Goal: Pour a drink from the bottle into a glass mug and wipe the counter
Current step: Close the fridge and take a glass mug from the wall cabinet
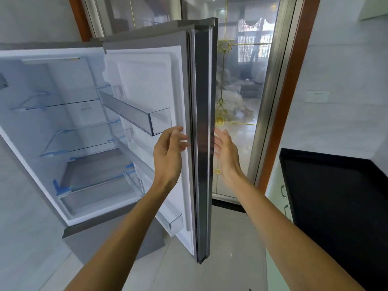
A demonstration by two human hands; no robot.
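Observation:
A grey fridge stands in front of me with its door (202, 131) swung wide, edge-on to the camera. My left hand (169, 153) is raised at the door's inner side, fingers relaxed, fingertips at the rim of the door. My right hand (225, 152) is held up at the door's outer side, fingers straight, close to the dark edge. Neither hand holds anything. The fridge's inside (69, 122) shows bare glass shelves and a drawer. The door bins (134, 112) look bare too. No bottle, mug or cloth is in view.
A black counter (336, 198) runs along the right, with white cabinet drawers (283, 198) under it. Behind the fridge door is a glass sliding door (247, 91) in a metal and wood frame. The floor (228, 259) is pale tile.

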